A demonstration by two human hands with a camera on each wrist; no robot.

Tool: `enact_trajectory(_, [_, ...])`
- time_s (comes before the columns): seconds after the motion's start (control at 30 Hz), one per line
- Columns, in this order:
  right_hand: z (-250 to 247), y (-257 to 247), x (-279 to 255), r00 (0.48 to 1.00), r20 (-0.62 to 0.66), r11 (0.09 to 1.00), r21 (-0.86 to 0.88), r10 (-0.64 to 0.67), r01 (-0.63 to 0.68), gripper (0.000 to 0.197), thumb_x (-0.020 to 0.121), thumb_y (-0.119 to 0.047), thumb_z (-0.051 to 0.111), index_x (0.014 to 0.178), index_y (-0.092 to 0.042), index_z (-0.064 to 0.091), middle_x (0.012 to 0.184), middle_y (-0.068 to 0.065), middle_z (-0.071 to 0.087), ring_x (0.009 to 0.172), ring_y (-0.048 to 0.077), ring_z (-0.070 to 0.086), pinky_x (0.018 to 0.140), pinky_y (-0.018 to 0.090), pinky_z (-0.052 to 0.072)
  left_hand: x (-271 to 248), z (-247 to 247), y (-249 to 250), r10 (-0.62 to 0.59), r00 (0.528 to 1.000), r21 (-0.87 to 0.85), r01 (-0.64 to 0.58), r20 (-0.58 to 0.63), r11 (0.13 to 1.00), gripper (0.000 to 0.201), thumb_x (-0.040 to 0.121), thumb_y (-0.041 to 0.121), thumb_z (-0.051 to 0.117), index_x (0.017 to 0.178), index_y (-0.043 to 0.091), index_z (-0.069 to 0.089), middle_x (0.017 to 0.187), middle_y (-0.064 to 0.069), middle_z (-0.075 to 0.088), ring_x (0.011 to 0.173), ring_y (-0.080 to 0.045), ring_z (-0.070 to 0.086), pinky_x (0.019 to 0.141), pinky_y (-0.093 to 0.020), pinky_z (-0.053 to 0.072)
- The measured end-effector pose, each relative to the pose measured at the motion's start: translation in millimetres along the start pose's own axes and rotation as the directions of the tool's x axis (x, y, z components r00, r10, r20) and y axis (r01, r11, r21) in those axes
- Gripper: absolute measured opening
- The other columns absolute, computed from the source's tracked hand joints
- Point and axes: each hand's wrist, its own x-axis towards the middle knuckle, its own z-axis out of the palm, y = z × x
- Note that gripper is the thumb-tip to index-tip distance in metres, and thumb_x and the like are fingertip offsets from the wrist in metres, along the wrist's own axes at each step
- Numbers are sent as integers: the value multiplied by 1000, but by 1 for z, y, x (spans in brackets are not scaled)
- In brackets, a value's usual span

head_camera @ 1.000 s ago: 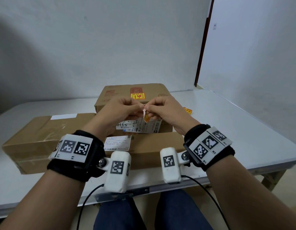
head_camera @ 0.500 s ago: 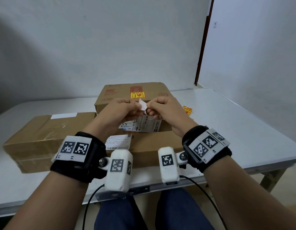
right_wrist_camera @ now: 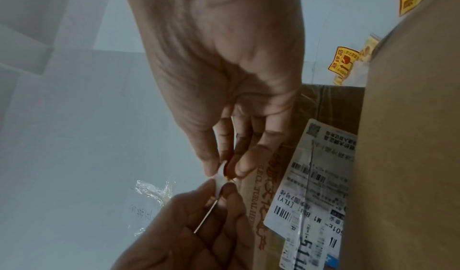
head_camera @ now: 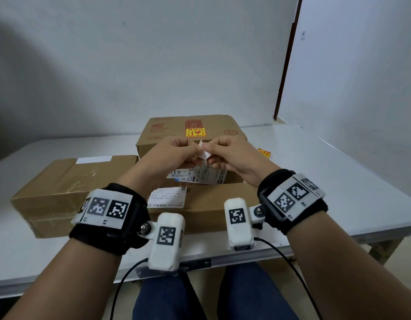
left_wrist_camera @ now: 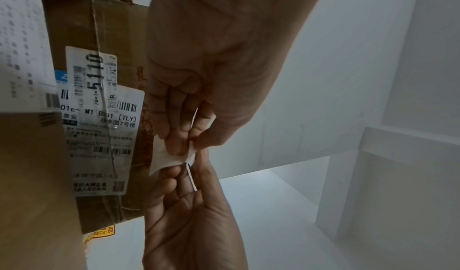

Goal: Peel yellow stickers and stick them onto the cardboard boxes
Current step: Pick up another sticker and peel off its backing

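Sticker [head_camera: 204, 151] above the far box [head_camera: 193, 132] — pinched by left hand [head_camera: 174, 155] and right hand [head_camera: 232, 155] — best peeled slowly, backing kept flat.

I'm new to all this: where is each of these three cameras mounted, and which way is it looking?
Head: worn on the head, looking forward and down at brown cardboard boxes on a white table; both forearms, left hand and right hand show.
Left wrist: looks along the left hand to its fingers.
Right wrist: looks along the right hand.
Shared: all three show both hands pinching one small white-backed sticker.
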Motion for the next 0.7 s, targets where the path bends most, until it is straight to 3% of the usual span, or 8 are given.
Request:
enact_trajectory(0.2, [1,0,-5,1000,11,993,120,4,-6,20,90,-13,65,103,2,66,76,4,65,64,8,60,61,16,53,2,2,-6,-25,999,-59,24,-24,998,21,89,12,59,99,-5,66,80,-5,71,73,-9,67,76,-22,55])
enact_trajectory(0.33, [2,1,-6,999,15,979,201,33,-35,27,91,-12,63,111,6,64,74,5,63,63,9,58,61,17,53,3,1,-8,-58,998,-165,56,-8,985,14,88,11,61,94,0,67,78,-8,69,76,-14,69,82,-27,56])
enact_trajectory(0.43, [2,3,-5,999,-5,971,237,38,-36,24,92,-12,62,110,4,64,73,5,63,63,9,57,60,16,53,2,2,-8,-67,998,-209,66,4,976,9,89,10,61,89,4,67,79,-9,68,75,-13,69,80,-25,56])
enact_trajectory(0.57, [2,5,-5,999,-34,985,172,-10,16,14,91,-13,63,101,-3,66,82,6,67,65,9,61,66,20,53,4,2,-8,-29,999,-185,22,-35,983,23,92,18,59,102,0,68,76,-4,69,75,-12,67,74,-22,57])
enact_trajectory(0.7, [2,5,-7,999,-34,995,97,-32,36,13,91,-13,63,101,-5,66,86,5,67,70,10,61,70,22,54,5,2,-10,18,999,-52,-21,-50,998,24,85,27,68,96,6,72,87,-8,72,78,-13,63,72,-23,54])
